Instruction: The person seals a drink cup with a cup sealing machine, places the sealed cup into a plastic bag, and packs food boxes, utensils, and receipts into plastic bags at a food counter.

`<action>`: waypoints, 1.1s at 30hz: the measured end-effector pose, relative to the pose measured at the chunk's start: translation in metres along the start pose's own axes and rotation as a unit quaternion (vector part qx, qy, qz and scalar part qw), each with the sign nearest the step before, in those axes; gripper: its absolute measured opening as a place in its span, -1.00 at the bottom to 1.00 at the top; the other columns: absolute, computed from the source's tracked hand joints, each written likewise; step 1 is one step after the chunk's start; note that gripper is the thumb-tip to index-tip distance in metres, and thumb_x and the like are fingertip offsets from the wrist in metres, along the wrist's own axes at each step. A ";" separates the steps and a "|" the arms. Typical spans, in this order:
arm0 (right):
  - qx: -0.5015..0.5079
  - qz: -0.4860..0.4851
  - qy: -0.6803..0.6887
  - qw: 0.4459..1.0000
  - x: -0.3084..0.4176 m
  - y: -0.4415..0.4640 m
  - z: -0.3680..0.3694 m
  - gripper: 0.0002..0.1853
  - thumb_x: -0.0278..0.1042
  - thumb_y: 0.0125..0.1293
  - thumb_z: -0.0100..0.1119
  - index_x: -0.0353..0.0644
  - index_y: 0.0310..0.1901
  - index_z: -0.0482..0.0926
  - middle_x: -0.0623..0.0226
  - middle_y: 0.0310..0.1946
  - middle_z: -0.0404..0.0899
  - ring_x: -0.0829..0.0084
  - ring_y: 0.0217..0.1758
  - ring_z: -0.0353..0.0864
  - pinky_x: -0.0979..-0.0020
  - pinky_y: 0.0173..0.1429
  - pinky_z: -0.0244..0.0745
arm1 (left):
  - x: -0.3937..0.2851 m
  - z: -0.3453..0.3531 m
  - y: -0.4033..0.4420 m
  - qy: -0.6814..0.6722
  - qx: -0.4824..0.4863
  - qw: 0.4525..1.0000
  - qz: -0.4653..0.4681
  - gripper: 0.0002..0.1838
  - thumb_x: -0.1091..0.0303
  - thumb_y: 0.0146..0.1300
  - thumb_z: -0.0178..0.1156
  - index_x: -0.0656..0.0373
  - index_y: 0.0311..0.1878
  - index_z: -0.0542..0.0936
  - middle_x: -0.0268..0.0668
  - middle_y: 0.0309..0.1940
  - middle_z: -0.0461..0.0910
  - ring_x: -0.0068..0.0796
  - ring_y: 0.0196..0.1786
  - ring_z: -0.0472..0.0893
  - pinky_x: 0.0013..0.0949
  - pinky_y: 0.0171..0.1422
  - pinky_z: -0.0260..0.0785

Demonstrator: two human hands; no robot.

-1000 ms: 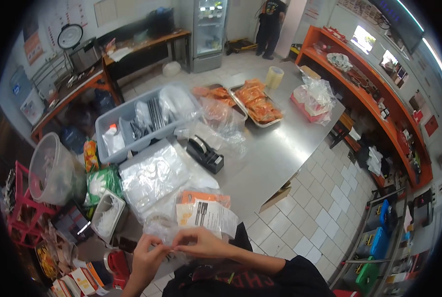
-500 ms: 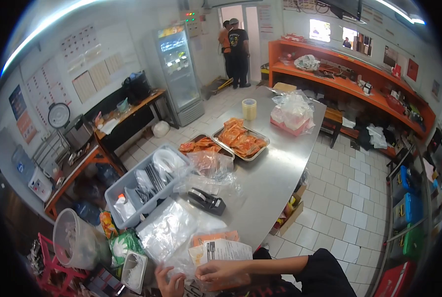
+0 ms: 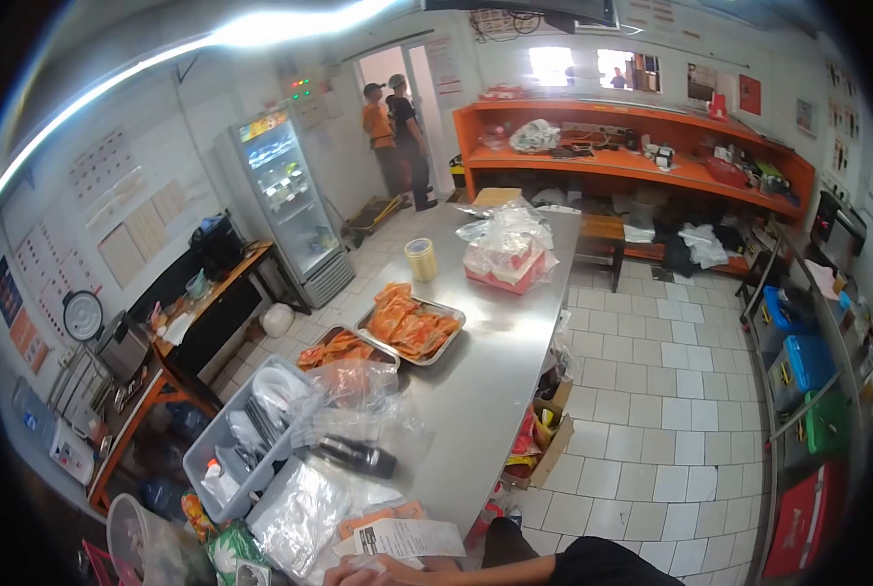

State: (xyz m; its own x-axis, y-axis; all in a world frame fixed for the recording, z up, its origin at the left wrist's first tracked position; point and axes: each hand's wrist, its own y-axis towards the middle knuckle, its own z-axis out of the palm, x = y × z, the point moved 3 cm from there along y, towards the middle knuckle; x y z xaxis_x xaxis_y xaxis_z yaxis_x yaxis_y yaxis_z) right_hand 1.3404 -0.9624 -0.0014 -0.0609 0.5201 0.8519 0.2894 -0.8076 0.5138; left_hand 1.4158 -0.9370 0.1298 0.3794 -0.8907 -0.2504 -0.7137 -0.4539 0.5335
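At the bottom edge my right hand (image 3: 383,571) reaches in from the right, its fingers curled closed on what looks like the clear plastic bag. The lower part of the hand is cut off. Just above it lies a printed receipt (image 3: 412,537) with an orange packet (image 3: 397,512) behind. I cannot see my left hand. A stack of clear plastic bags (image 3: 304,518) spreads to the left. Beyond stands a black tape dispenser (image 3: 358,455), somewhat blurred.
A grey bin (image 3: 207,477) of cutlery and lids edges the steel table (image 3: 495,391). Two metal trays of orange packets (image 3: 412,327) stand farther back, near tape rolls (image 3: 421,260) and a bagged pink box (image 3: 505,264). Two people (image 3: 397,137) stand by the doorway.
My view has tilted up and turned right, so the table sits lower and farther left. My left hand has left the view. The two people by the doorway have shifted their stance.
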 end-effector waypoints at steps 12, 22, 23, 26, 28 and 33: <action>-0.144 0.248 -0.146 0.947 -0.002 0.043 -0.269 -0.74 -0.36 0.25 -0.16 -0.21 -0.11 0.47 0.27 -0.21 0.53 0.32 -0.08 0.47 0.34 0.09 0.31 | 0.066 0.055 -0.002 -0.209 0.004 0.911 -0.355 -0.66 0.41 0.26 0.04 0.23 0.11 0.37 -0.06 -0.10 0.49 -0.15 -0.01 0.48 -0.23 0.08 0.29; -0.094 0.129 -0.482 0.862 -0.088 0.071 -0.563 -0.90 -0.49 0.14 -0.08 -0.17 -0.29 0.40 0.34 -0.41 0.48 0.47 -0.29 0.43 0.41 -0.12 0.30 | 0.046 0.184 -0.073 -0.268 0.267 0.782 -0.495 -0.67 0.28 0.29 0.02 0.15 0.08 0.40 -0.04 -0.17 0.52 -0.08 -0.06 0.50 -0.23 0.02 0.31; -0.148 0.172 -0.384 0.895 -0.093 0.070 -0.584 -0.91 -0.48 0.16 -0.07 -0.19 -0.29 0.39 0.36 -0.40 0.48 0.47 -0.28 0.43 0.41 -0.11 0.30 | 0.046 0.192 -0.069 -0.261 0.277 0.782 -0.493 -0.67 0.27 0.29 0.02 0.15 0.08 0.40 -0.04 -0.16 0.52 -0.08 -0.06 0.49 -0.22 0.02 0.30; -0.213 0.216 -0.247 0.920 -0.106 0.078 -0.623 -0.91 -0.44 0.19 -0.04 -0.23 -0.28 0.39 0.35 -0.38 0.49 0.46 -0.25 0.43 0.41 -0.10 0.30 | 0.047 0.202 -0.047 -0.236 0.274 0.792 -0.491 -0.66 0.25 0.28 0.02 0.14 0.09 0.39 -0.03 -0.15 0.51 -0.07 -0.05 0.49 -0.21 0.03 0.30; -0.224 0.223 -0.211 0.925 -0.117 0.087 -0.635 -0.88 -0.41 0.21 -0.02 -0.24 -0.26 0.40 0.34 -0.36 0.50 0.45 -0.23 0.44 0.40 -0.09 0.31 | 0.048 0.199 -0.032 -0.217 0.257 0.803 -0.491 -0.66 0.24 0.28 0.02 0.14 0.09 0.39 -0.03 -0.14 0.51 -0.07 -0.04 0.48 -0.21 0.03 0.29; -0.122 0.281 -0.411 0.858 -0.132 0.093 -0.640 -0.64 -0.23 0.09 0.20 -0.27 -0.14 0.44 0.17 -0.20 0.50 0.34 -0.10 0.46 0.31 0.00 0.34 | 0.042 0.170 0.015 -0.217 0.212 0.794 -0.528 -0.62 0.17 0.27 0.03 0.13 0.09 0.38 -0.03 -0.09 0.48 -0.04 0.00 0.44 -0.16 0.04 0.27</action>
State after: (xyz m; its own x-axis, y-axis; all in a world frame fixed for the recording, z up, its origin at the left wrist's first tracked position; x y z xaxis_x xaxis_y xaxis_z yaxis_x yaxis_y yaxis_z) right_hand 0.7635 -1.2836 -0.0012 0.7471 -0.0322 0.6639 -0.1628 -0.9773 0.1357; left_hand 1.3206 -0.9850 -0.0097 0.7248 0.1076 -0.6805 -0.3021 -0.8380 -0.4544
